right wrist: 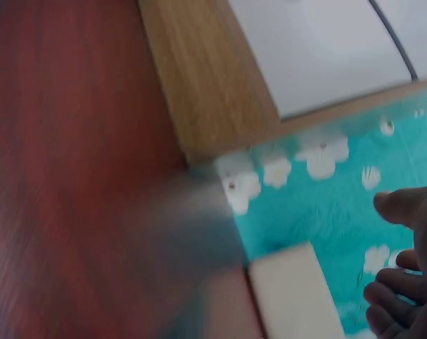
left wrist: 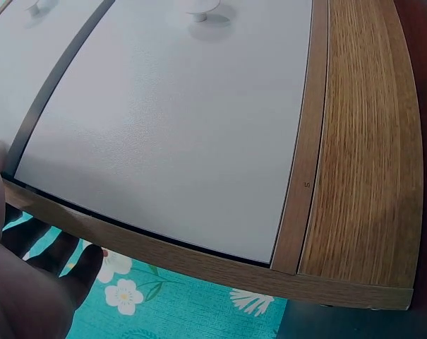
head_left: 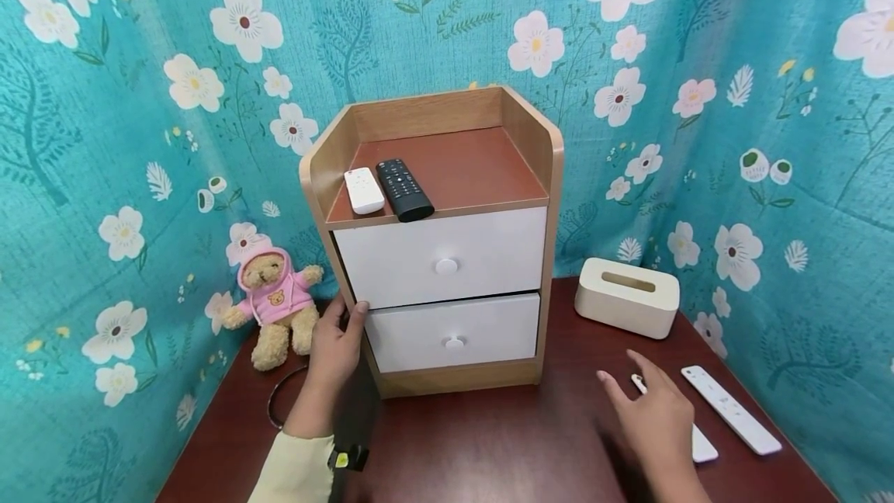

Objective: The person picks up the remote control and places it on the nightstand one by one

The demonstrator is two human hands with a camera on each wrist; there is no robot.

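Nearest you, your right hand [head_left: 656,414] stands spread, thumb parted from fingers, holding nothing, over a slim white plastic remote [head_left: 702,445] that it partly hides; whether they touch cannot be told. Just beside lies a long white bar-shaped remote [head_left: 731,410], on the glossy red-brown bench [head_left: 489,449]. Your left hand [head_left: 337,344] grips the left edge of the upright wood-grain box cabinet [head_left: 461,380], thumb at the front, fingers along the outer side. The cabinet stands mid-bench, its two smooth white drawer fronts [head_left: 398,266] bearing round knobs [head_left: 445,265]. On its flat reddish top rest a short, rounded white remote [head_left: 364,190] and a black ribbed-key remote [head_left: 404,190]. Farther back sit a cream rounded-corner tissue box [head_left: 621,315], right, and a curly-plush teddy bear in a pink hoodie [head_left: 278,300], left. Behind hangs creased turquoise floral cloth [head_left: 433,45].
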